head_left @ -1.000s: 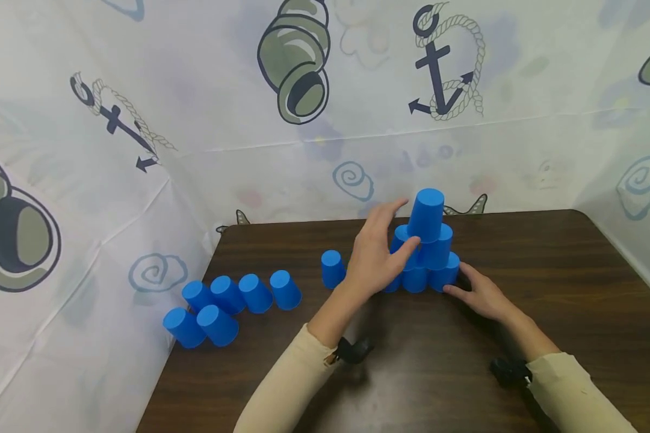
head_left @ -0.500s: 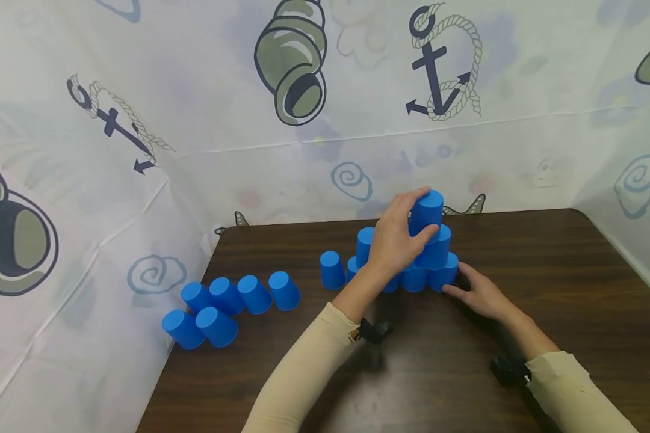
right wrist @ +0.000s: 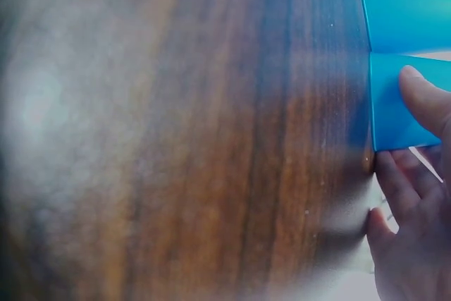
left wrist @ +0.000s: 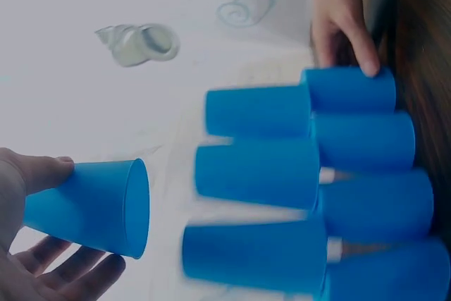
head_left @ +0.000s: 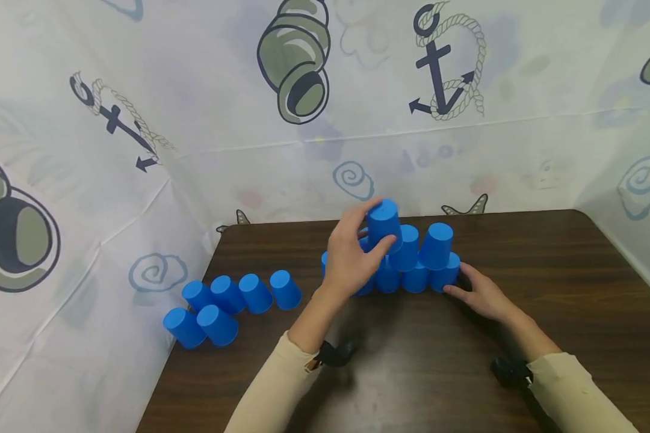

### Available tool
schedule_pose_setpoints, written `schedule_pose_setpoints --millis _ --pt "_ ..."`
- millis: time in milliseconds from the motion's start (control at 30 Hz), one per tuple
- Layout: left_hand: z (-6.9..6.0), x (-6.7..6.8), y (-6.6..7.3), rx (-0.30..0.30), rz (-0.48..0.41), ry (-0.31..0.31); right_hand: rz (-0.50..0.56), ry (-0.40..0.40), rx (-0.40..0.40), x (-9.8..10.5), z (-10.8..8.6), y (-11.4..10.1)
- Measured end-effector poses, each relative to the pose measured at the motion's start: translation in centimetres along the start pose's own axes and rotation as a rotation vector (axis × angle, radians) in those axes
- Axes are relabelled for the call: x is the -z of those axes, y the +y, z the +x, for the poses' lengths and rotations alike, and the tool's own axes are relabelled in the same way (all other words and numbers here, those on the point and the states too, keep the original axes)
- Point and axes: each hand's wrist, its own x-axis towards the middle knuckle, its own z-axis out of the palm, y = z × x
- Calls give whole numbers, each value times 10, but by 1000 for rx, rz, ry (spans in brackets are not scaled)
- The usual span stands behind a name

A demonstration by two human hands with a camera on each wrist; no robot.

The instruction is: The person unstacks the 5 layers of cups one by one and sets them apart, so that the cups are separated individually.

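My left hand [head_left: 346, 255] grips a blue cup [head_left: 383, 224], thumb on one side and fingers on the other. In the left wrist view that cup [left wrist: 95, 206] is held apart from two levels of blue cups, its rim toward them. The upper level includes a cup [head_left: 436, 246] at the right end, standing over the bottom row. Beside the rightmost bottom cup [head_left: 445, 273] is my right hand [head_left: 484, 293]; in the right wrist view its thumb lies on the cup [right wrist: 398, 100] and its fingers are at the far side. My left hand partly hides the cups at the left.
Several upside-down blue cups [head_left: 255, 294] stand in a separate group on the left of the brown table [head_left: 411, 373]. A patterned white sheet [head_left: 281, 162] hangs behind the table and along its sides.
My left hand took the top cup off the right part of the stack and moved it left. The two upper cups at the right are now uncovered. My right hand has stayed in place.
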Motion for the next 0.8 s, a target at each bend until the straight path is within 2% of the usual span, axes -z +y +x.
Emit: schedule_pose_setpoints --millis 200,333,467,533,633,800 --pt "-37 61 -4 46 4 63 -6 2 11 2 -1 0" --pt "-68 100 -15 120 89 93 -7 9 19 2 -1 1" --pt "-105 133 -33 233 204 121 -1 15 40 1 -2 1" --pt "-123 145 -42 297 256 133 -1 16 42 2 -2 1" --pt "-148 156 -54 391 335 137 -5 13 39 2 -2 2" --pt "-179 159 -72 520 463 64 -6 8 33 2 -2 1"
